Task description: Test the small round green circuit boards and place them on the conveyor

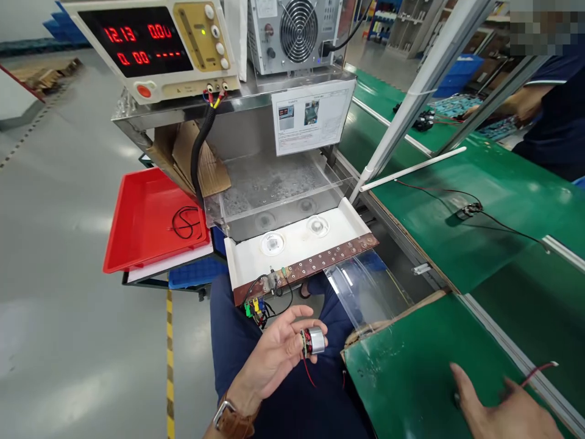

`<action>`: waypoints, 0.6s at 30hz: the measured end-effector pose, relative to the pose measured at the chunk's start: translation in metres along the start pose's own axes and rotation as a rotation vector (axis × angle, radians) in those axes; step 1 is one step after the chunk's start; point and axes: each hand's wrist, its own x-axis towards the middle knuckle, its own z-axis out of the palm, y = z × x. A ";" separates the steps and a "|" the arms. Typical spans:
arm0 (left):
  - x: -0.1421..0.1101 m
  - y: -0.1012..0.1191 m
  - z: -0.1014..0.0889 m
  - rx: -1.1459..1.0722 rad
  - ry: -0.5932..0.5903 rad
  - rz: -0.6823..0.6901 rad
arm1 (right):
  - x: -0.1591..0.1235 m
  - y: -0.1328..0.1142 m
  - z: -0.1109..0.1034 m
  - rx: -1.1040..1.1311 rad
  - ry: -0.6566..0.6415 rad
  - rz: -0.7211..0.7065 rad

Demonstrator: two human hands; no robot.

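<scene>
My left hand (274, 350) is closed round a small motor (314, 341) with a silver can, red windings and a thin red wire hanging down. Above it, a brown terminal strip (315, 261) carries clips and black leads, with green and yellow connectors (256, 306) dangling at its left end. At the lower right, my right hand (507, 408) is low over the green mat (402, 372), thumb and fingers apart, slightly blurred. Close to its fingers a red and dark wire (539, 369) sticks up. What lies beneath that hand is hidden.
A power supply (150, 49) with red digits and a fan-backed grey unit (297, 33) stand on a metal shelf. A red tray (137, 219) holds a black cable. Another motor (470, 211) with wires lies on the far mat (525, 183). A co-worker (548, 116) is at the upper right.
</scene>
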 end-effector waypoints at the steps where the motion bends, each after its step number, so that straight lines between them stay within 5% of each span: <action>1: -0.001 -0.002 0.000 0.005 -0.006 -0.014 | -0.004 -0.027 -0.007 0.057 0.036 -0.084; 3: -0.004 -0.005 0.000 0.014 -0.009 -0.042 | -0.016 -0.085 -0.015 0.347 -0.020 -0.405; 5: -0.007 -0.010 -0.001 0.015 -0.001 -0.060 | -0.029 -0.138 -0.016 0.560 -0.213 -0.697; 8: -0.012 -0.015 -0.002 0.012 0.031 -0.054 | -0.043 -0.186 -0.007 0.699 -0.472 -0.921; 12: -0.018 -0.023 -0.008 0.046 0.099 -0.038 | -0.047 -0.199 0.009 0.683 -0.608 -0.961; 18: -0.026 -0.034 -0.012 0.119 0.193 -0.035 | -0.054 -0.196 0.015 0.574 -0.631 -0.919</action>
